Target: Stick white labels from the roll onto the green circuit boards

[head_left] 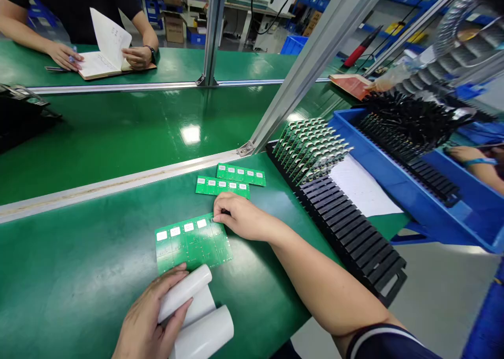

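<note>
My left hand [153,314] grips a white paper roll [207,330] whose two ends are curled into tubes, just in front of a green circuit board [192,249]. That board lies flat, with several white labels [188,226] in a row along its far edge. At its far right corner, my right hand [234,214] presses down with thumb and fingers pinched together. Whatever is between those fingertips is hidden. Beyond the right hand lie two more green boards, a nearer labelled board [222,187] and a farther labelled board [241,174], slightly overlapping in view.
To the right stands a black slotted rack [346,222] holding several upright circuit boards [311,146]. Past it are a paper sheet [364,186] and a blue bin [417,201] of black parts. A metal post [299,60] rises behind. Across the bench a person holds a notebook [104,65].
</note>
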The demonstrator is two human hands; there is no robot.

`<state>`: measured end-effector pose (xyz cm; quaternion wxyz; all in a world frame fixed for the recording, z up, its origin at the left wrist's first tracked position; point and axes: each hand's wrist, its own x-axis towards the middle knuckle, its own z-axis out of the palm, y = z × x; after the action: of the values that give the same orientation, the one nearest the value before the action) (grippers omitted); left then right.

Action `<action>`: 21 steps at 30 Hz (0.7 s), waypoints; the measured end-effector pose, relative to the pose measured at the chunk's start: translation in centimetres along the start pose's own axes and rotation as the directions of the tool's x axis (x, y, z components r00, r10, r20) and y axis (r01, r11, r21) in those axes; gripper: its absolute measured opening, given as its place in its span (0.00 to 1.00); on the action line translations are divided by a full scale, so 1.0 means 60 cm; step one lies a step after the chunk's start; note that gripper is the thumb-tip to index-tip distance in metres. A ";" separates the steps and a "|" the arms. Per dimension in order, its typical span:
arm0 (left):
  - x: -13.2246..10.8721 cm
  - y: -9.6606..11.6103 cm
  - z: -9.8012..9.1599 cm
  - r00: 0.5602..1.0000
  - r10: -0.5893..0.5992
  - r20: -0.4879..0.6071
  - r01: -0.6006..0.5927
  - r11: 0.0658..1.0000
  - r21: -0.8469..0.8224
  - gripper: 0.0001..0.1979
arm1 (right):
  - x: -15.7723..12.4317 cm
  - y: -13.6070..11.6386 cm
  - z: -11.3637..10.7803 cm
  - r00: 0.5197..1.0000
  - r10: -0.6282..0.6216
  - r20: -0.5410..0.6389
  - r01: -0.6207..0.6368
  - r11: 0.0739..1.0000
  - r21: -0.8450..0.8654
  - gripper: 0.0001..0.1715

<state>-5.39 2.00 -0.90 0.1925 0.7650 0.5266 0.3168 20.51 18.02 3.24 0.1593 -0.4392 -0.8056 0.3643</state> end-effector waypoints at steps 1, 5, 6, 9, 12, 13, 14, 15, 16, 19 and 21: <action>0.000 0.000 0.000 1.000 0.003 0.003 -0.003 1.000 0.007 0.16 | 0.000 0.000 0.001 1.000 0.004 -0.001 -0.004 1.000 -0.006 0.10; 0.002 -0.001 -0.001 1.000 0.016 -0.001 -0.016 1.000 0.009 0.16 | 0.001 -0.002 0.004 1.000 0.010 -0.005 -0.010 1.000 -0.029 0.10; 0.002 -0.001 -0.001 1.000 0.017 -0.002 -0.017 1.000 0.009 0.16 | 0.000 -0.003 0.004 1.000 0.013 -0.008 -0.014 0.999 -0.036 0.11; 0.001 -0.003 -0.001 1.000 0.025 -0.008 -0.025 1.000 0.013 0.16 | 0.000 -0.008 0.006 0.999 0.022 -0.025 -0.023 0.998 -0.062 0.11; 0.000 -0.004 0.000 1.000 0.030 -0.006 -0.030 0.999 0.019 0.16 | -0.002 -0.015 0.007 0.999 0.024 -0.040 -0.028 0.995 -0.095 0.11; 0.000 -0.004 0.000 1.000 0.031 -0.004 -0.031 0.999 0.023 0.16 | -0.002 -0.018 0.008 0.999 0.028 -0.043 -0.032 0.994 -0.103 0.11; 0.000 -0.005 0.001 0.999 0.033 -0.004 -0.033 0.999 0.026 0.16 | -0.003 -0.019 0.008 0.998 0.033 -0.045 -0.038 0.993 -0.107 0.12; 0.000 -0.005 0.001 0.999 0.033 -0.004 -0.033 0.999 0.028 0.16 | -0.003 -0.020 0.009 0.998 0.040 -0.048 -0.046 0.993 -0.109 0.12; 0.000 -0.006 0.001 0.999 0.032 -0.005 -0.032 0.999 0.030 0.16 | -0.003 -0.020 0.010 0.997 0.053 -0.058 -0.059 0.993 -0.104 0.11; 0.000 -0.008 0.002 1.000 0.019 -0.011 -0.019 1.000 0.023 0.16 | 0.000 -0.014 0.012 0.985 0.132 -0.110 -0.138 0.989 -0.049 0.12; -0.003 -0.010 0.002 1.000 0.004 -0.006 -0.003 1.000 0.008 0.16 | 0.004 -0.010 0.013 0.973 0.189 -0.133 -0.190 0.982 0.002 0.20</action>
<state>-5.78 2.10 -1.41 0.1875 0.7657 0.5271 0.3175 19.57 17.67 3.10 0.1747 -0.5384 -0.7495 0.3434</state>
